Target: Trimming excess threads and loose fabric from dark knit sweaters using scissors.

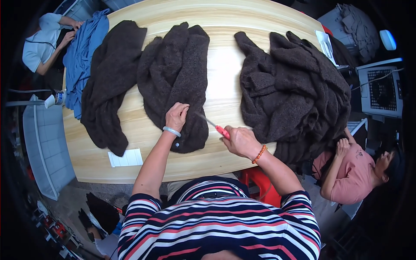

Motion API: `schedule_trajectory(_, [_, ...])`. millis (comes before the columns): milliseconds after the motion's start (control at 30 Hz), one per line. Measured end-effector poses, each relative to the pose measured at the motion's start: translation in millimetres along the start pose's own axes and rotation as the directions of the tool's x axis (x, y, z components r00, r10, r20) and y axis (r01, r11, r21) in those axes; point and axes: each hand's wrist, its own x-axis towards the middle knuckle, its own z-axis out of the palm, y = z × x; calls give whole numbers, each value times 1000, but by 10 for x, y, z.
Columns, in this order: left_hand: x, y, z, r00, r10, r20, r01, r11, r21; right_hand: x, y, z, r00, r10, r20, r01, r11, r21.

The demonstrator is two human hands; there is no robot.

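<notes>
A dark brown fuzzy knit garment lies on the table in front of me. At its lower part my left hand has its fingers closed in a pinch on the knit. My right hand is wrapped around a red-handled tool with a thin metal shaft. The shaft points up and left toward the knit, near the left fingers; its tip is blurred, so I cannot tell whether it touches. A small shiny round spot, perhaps a button, shows near the garment's bottom edge.
Another dark knit garment lies to the left, beside blue cloth. A heap of dark knits covers the right side. White paper rests near the wooden table's front edge. People sit at far left and right; a red stool stands below.
</notes>
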Motion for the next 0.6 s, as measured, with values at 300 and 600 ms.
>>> schedule_trajectory(300, [22,272,-124,992,111,-67,-92,966,242,-19,222,88,993,66,-95,-50,985,163])
schedule_trajectory(600, [50,-197,-57,919,-358,-162,368,929,31,-31,522,738,976,187,-109,-173,977,126])
